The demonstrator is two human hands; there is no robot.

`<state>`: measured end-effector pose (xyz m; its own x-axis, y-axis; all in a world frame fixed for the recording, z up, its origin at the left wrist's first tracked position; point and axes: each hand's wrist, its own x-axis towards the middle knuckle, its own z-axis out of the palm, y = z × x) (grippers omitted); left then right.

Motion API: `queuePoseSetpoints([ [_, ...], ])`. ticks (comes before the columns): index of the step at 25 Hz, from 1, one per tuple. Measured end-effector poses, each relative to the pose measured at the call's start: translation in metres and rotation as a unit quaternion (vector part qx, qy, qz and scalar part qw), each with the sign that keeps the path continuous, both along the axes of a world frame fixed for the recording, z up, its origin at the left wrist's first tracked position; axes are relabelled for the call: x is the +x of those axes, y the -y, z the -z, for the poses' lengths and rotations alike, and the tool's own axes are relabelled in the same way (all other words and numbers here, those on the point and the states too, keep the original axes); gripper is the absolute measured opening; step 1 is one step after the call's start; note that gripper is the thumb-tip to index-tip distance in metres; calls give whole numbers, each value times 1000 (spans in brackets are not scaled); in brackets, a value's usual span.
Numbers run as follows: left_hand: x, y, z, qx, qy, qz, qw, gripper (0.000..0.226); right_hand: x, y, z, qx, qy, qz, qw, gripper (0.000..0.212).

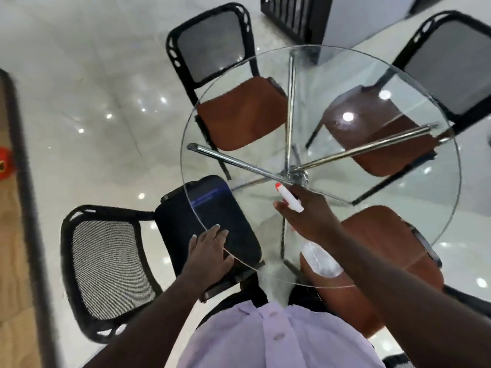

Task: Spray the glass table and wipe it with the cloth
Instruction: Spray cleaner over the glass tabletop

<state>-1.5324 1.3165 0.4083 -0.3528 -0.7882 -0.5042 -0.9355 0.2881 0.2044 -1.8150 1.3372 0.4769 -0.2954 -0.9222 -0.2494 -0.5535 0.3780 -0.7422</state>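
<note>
Glass table (pixel 345 62): round clear top on crossed chrome legs (pixel 297 176), straight ahead and below, chairs (pixel 239 112) drawn in around. Spray bottle (pixel 293 203) gripped in right hand (pixel 308 219), fingers curled round neck and trigger, red nozzle (pixel 278 185) aimed out over middle of the top. Left hand (pixel 210 245) laid flat, fingers straight, on near rim above black seat (pixel 186 229). No cloth in view.

Judged step: spraying. Best done in short bursts, nozzle low and angled down, swept across far half then near, so as to spare the chair seats. Lift left palm before wiping, to avoid prints. Possibly some mist on the glass already; too much glare to tell.
</note>
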Motion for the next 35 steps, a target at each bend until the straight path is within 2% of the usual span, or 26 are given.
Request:
queuePoseSetpoints([
  [3,33,3,11,9,-28,-26,999,77,43,23,-2,35,-18,-28,999,37],
  [5,49,3,23,19,-47,-27,998,78,69,26,3,70,-25,-22,997,40],
  [10,69,-6,50,37,-76,-9,996,79,100,-21,13,172,-33,-39,984,26],
  [13,73,-11,57,29,-70,39,996,78,88,-62,16,146,-39,10,988,28],
  [16,63,-12,55,-15,-69,107,992,67,72,-91,0,153,9,51,987,8],
  [18,42,-12,45,-35,-93,134,986,60,63,-113,-4,126,-12,76,989,18],
  [20,11,-14,31,-23,-134,164,977,59,53,-141,-2,112,-28,130,985,12],
  [24,-59,-38,3,-45,-205,286,935,59,32,-213,-2,73,-22,248,966,37],
  [26,-92,-60,-15,-55,-238,337,909,57,28,-260,-17,3,3,334,942,37],
  [28,-131,-99,-39,-68,-265,396,877,53,24,-323,-35,-84,63,428,898,22],
  [31,-185,-179,-80,-96,-287,475,826,49,13,-430,-71,-187,125,510,830,18],
  [33,-215,-238,-108,-100,-314,501,800,46,7,-502,-103,-234,123,538,801,23],
  [35,-243,-296,-136,-94,-341,516,780,42,0,-570,-132,-268,78,557,782,30],
])
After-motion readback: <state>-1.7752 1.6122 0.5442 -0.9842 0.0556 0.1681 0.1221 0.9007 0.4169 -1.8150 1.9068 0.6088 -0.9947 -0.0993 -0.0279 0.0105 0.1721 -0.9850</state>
